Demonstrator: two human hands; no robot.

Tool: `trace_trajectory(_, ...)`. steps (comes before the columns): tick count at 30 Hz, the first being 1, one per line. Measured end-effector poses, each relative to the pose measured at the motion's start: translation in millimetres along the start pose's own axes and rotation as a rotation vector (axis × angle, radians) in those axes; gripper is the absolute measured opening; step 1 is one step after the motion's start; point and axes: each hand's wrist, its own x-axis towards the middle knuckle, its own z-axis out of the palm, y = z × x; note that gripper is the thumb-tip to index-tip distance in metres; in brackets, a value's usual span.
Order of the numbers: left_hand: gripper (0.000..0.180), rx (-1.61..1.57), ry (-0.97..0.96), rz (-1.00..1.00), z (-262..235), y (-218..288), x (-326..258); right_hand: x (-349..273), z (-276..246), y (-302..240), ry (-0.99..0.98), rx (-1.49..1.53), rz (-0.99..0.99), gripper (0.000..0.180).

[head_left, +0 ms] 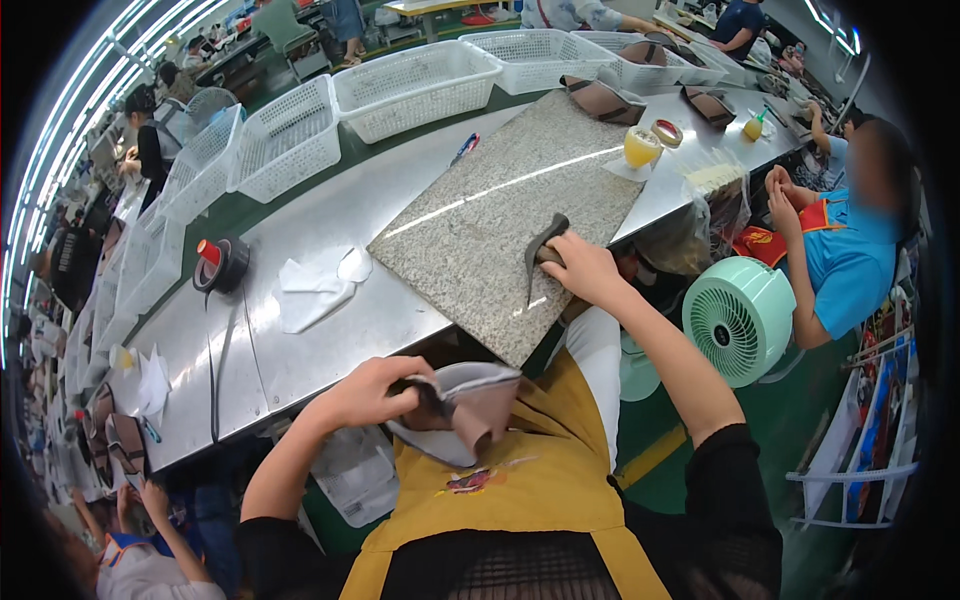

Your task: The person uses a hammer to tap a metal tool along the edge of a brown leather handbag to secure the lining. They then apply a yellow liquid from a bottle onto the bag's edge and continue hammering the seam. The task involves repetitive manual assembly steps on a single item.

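Note:
My left hand (385, 392) is closed on a brown shoe upper (484, 415) with a pale grey lining, held over the lap of my yellow apron, off the near corner of the stone slab. Over the speckled grey slab (480, 240), my right hand (582, 266) is wrapped round what looks like a hammer (541, 250) with a dark, curved head. Its handle is mostly hidden by my fingers. White cut pieces (318, 290) lie on the metal table left of the slab. Another brown upper (604, 98) rests at the slab's far end.
White plastic baskets (415, 90) line the table's far side. A black roll with a red top (222, 262) stands at left. Beyond the slab's right edge is a cup of yellow liquid (641, 148). A mint-green fan (738, 322) and a seated person in blue (855, 230) are at right.

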Motion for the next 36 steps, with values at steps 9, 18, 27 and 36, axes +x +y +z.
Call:
trace_trajectory(9, 0.030, 0.020, 0.397, 0.025, -112, 70, -2, 8, 40, 21, 0.427, -0.134, -0.038, 0.031)
trace_trajectory(18, 0.054, 0.259, 0.352, 0.019, -53, 19, 165, 12, 50, 28, 0.479, -0.171, -0.051, 0.034)
trace_trajectory(27, 0.041, 0.305, 0.927, 0.265, -6, -67, 82, 13, 14, 55, 0.270, 0.373, -0.072, 0.024)
trace_trajectory(36, 0.043, 0.558, 0.960, 0.068, 33, -118, 68, -10, 8, -8, -0.136, 0.817, 0.248, 0.024)
